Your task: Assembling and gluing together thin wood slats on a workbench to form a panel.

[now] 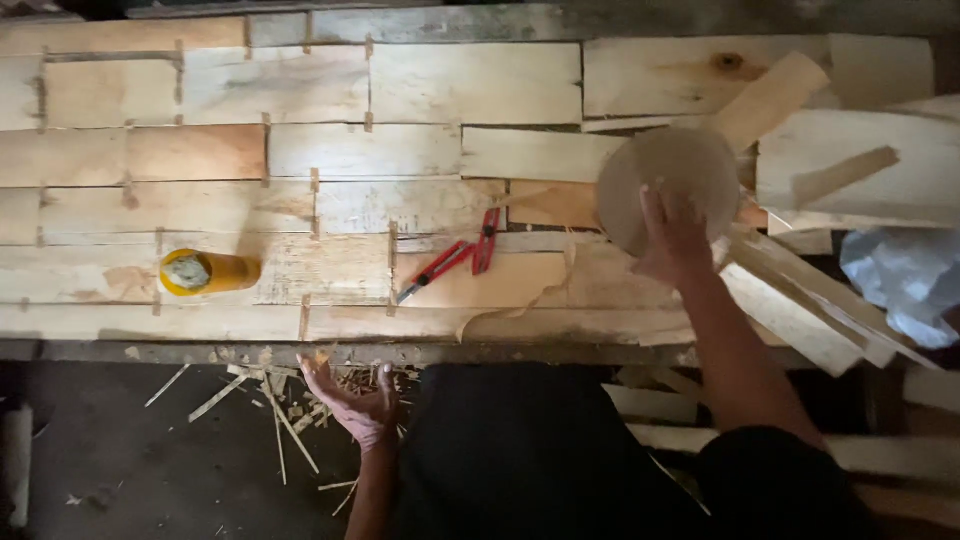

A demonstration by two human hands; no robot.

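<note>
Round wooden disc (668, 185) gripped by right hand (676, 240) over planks, left hand (352, 400) open, empty, well apart

Dim overall, bench lit from above — floor dark (soft blur).

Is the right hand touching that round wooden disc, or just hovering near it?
Touching. The head view shows the right hand with its fingers laid over the lower edge of the round wooden disc, with no gap between them.
</note>
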